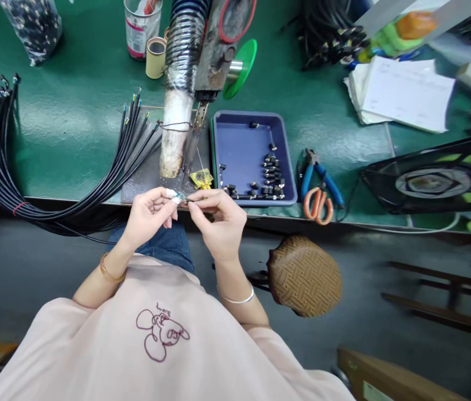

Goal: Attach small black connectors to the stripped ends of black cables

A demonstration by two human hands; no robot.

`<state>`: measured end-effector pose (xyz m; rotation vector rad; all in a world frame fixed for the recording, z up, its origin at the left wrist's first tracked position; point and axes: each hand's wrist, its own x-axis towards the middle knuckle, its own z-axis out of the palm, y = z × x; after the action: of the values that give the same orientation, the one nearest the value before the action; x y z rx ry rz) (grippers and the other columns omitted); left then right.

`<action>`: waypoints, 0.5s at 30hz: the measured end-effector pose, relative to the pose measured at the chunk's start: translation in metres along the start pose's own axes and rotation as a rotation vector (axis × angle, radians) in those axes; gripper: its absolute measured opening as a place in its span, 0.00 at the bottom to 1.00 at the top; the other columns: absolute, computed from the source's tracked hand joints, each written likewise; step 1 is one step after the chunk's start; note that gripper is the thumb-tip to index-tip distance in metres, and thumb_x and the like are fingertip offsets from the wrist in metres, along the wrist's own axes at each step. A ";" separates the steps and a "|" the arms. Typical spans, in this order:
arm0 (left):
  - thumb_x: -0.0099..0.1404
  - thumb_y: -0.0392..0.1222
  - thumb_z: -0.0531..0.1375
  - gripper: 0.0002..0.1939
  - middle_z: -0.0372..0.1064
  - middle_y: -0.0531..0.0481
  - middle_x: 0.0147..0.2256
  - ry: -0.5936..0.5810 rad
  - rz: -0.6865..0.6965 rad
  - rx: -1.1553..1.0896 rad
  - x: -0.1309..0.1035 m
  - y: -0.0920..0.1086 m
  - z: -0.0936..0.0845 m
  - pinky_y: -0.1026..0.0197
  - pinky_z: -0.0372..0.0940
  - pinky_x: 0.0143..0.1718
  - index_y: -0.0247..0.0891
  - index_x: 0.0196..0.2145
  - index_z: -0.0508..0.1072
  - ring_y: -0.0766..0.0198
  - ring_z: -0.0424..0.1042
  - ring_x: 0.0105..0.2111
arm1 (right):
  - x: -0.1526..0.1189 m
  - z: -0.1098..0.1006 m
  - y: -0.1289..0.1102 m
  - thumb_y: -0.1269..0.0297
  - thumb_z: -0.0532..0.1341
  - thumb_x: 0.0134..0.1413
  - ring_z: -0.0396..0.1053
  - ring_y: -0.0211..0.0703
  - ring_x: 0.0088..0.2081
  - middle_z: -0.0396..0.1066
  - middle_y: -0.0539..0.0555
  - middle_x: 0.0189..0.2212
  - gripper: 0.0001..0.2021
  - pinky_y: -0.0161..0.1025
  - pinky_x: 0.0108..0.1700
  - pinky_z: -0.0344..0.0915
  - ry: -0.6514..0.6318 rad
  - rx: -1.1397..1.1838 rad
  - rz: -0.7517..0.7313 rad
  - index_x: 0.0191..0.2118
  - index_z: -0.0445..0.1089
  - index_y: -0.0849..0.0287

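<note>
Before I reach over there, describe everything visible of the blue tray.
The tray is shallow, rectangular, round-cornered, blue-violet and plastic-looking. It lies flat on the green table near its front edge, between a dark board and blue-handled pliers. Small black parts lie in it, most toward the right. The right hand is by its near left corner; contact is unclear.

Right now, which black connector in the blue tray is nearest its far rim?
The lone black connector just inside the far rim, roughly midway along it. Every other one in the blue tray lies closer to the bench's near edge.
</note>
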<state>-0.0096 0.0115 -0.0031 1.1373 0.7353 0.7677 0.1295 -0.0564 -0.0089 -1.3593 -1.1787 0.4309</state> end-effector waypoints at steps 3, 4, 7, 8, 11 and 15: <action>0.58 0.51 0.70 0.17 0.69 0.56 0.19 0.007 0.004 -0.018 0.000 -0.002 -0.001 0.71 0.62 0.17 0.35 0.30 0.70 0.75 0.64 0.15 | -0.003 0.001 -0.001 0.74 0.65 0.56 0.78 0.39 0.35 0.79 0.49 0.33 0.07 0.38 0.38 0.78 0.022 -0.118 -0.151 0.30 0.72 0.55; 0.58 0.50 0.70 0.17 0.69 0.56 0.19 0.007 0.003 -0.019 0.000 -0.002 -0.001 0.71 0.62 0.17 0.35 0.30 0.71 0.75 0.64 0.15 | -0.003 0.002 -0.002 0.74 0.65 0.56 0.78 0.39 0.35 0.79 0.50 0.33 0.07 0.37 0.38 0.78 0.027 -0.124 -0.150 0.30 0.72 0.55; 0.59 0.51 0.69 0.17 0.69 0.56 0.19 0.011 0.000 -0.009 -0.001 -0.003 0.000 0.72 0.62 0.18 0.35 0.30 0.71 0.75 0.63 0.15 | -0.004 0.002 -0.002 0.72 0.65 0.57 0.79 0.38 0.34 0.81 0.51 0.36 0.06 0.34 0.34 0.78 0.030 -0.069 -0.027 0.31 0.73 0.55; 0.59 0.51 0.69 0.17 0.68 0.56 0.19 0.011 -0.002 -0.004 -0.002 -0.003 0.001 0.72 0.62 0.18 0.35 0.30 0.71 0.75 0.63 0.15 | -0.004 0.002 -0.002 0.72 0.65 0.57 0.79 0.38 0.34 0.81 0.51 0.37 0.05 0.33 0.34 0.78 0.028 -0.043 0.016 0.31 0.73 0.56; 0.59 0.50 0.69 0.17 0.67 0.57 0.19 0.014 -0.003 0.003 -0.002 -0.003 0.002 0.72 0.61 0.17 0.35 0.29 0.70 0.75 0.63 0.15 | -0.004 0.003 -0.002 0.71 0.66 0.55 0.80 0.37 0.34 0.81 0.51 0.35 0.05 0.32 0.34 0.77 0.040 -0.014 0.063 0.30 0.72 0.56; 0.59 0.50 0.69 0.17 0.66 0.57 0.18 0.040 0.012 0.000 -0.002 -0.003 0.003 0.72 0.60 0.17 0.35 0.29 0.70 0.76 0.62 0.15 | -0.006 0.006 0.001 0.71 0.65 0.56 0.78 0.37 0.35 0.80 0.51 0.35 0.05 0.32 0.34 0.76 0.053 -0.078 0.018 0.30 0.72 0.56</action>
<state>-0.0079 0.0073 -0.0051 1.1302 0.7626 0.8022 0.1226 -0.0581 -0.0129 -1.4408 -1.1502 0.3626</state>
